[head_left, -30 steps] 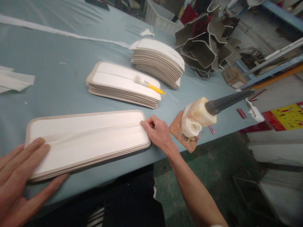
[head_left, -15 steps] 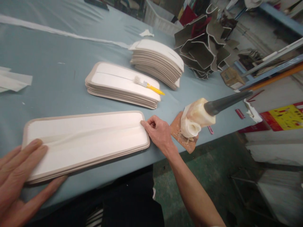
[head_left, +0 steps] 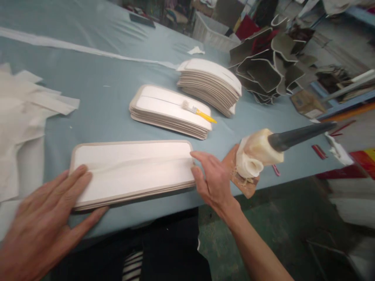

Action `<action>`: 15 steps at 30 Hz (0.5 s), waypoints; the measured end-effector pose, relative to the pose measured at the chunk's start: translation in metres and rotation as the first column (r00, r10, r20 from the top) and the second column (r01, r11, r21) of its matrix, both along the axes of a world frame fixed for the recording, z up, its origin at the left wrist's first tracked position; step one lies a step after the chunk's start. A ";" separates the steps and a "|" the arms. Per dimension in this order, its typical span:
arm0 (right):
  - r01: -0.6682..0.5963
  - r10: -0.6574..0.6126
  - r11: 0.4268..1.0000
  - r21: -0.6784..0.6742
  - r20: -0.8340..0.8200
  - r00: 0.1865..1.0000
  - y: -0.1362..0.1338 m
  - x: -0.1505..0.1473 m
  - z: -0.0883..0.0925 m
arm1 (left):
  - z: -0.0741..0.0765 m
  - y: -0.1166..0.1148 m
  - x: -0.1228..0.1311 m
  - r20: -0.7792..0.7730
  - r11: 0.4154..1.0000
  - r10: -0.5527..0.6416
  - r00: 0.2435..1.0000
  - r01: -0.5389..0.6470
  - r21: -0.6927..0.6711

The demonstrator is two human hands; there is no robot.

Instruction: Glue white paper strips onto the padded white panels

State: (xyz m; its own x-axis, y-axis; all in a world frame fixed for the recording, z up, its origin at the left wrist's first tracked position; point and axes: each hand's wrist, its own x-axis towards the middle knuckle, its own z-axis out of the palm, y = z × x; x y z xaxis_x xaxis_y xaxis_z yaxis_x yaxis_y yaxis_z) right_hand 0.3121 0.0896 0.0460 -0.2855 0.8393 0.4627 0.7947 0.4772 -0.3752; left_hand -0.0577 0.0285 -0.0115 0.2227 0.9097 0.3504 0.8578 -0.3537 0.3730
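Near the table's front edge lies a short stack of long white panels (head_left: pixel 137 168) with beige rims and rounded corners. A faint lengthwise crease marks the top panel. My left hand (head_left: pixel 52 218) rests at the stack's left end, fingers stretched over the top and thumb apart along the near side. At the right end is my right hand (head_left: pixel 215 181), open, thumb and forefinger apart beside the rim. Beyond it stands a cream-coloured, glue-crusted container (head_left: pixel 253 156) with a dark grey tapered handle or nozzle, on a stained brown board (head_left: pixel 246 187).
Behind are a second panel stack (head_left: pixel 170 117) bearing a yellow-handled brush (head_left: pixel 205 116) and a curved stack (head_left: pixel 209 84). Pale sheets (head_left: pixel 23 113) lie at left. Dark bent pieces (head_left: pixel 260 70) pile up at the back right, near a cardboard box (head_left: pixel 307 102).
My right thumb and forefinger, pinched at the panel's right edge before, have come apart. The view has turned left, showing more pale sheets. My left hand stays on the stack.
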 end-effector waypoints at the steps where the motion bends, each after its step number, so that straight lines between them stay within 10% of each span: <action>1: -0.083 0.083 0.997 0.002 0.070 0.994 -0.007 -0.007 -0.001 | 0.002 -0.001 0.001 -0.033 1.000 -0.004 0.999 0.005 0.019; 15: -0.175 0.195 0.981 -0.088 0.390 0.900 -0.031 -0.034 -0.044 | 0.009 -0.008 0.008 -0.286 0.996 0.061 0.956 -0.041 0.077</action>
State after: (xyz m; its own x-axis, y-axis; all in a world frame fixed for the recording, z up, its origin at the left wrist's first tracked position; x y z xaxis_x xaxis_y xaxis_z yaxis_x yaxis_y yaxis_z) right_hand 0.2778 0.0589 0.0021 -0.5884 0.7723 0.2394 0.7816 0.6191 -0.0763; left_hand -0.0499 0.0205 -0.0022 0.2775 0.8980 0.3414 0.9426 -0.3231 0.0838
